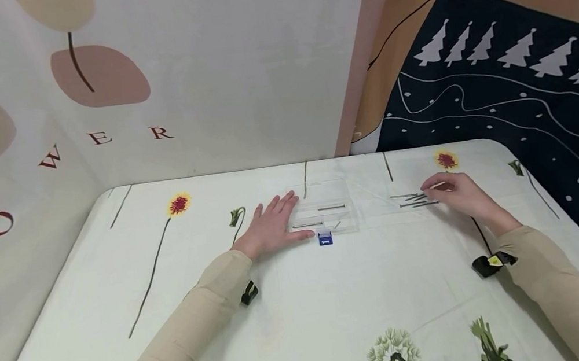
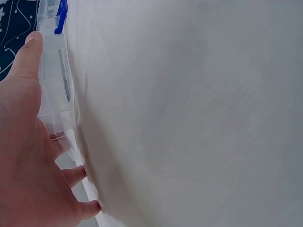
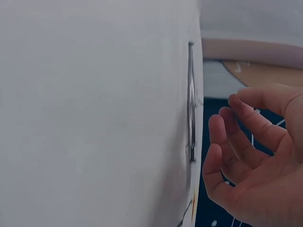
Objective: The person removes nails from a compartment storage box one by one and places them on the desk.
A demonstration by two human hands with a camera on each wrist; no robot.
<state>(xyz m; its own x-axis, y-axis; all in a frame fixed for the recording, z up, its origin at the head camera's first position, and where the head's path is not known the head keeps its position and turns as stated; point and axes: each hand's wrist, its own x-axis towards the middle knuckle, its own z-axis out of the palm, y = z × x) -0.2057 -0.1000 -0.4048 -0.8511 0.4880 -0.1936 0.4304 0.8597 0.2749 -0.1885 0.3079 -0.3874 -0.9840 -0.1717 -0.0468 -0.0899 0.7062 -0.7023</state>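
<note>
near the table's (image 1: 334, 315) far edge, a left hand (image 1: 273, 227), fingers spread wide, touches a clear box (image 1: 352, 209) containing nails (image 1: 331, 208); toward the far right corner, a right hand (image 1: 455, 195), fingers loosely bent, hovers beside a loose nail pile (image 1: 417, 204).

A homelike indoor corner, judging by the floral tablecloth (image 1: 363, 289) and tree-print cloth (image 1: 489, 83) behind.

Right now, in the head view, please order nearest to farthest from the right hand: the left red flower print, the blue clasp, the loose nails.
1. Loose nails, left of the right hand.
2. Blue clasp, on the clear box's near edge.
3. Left red flower print, beyond the left hand.
</note>
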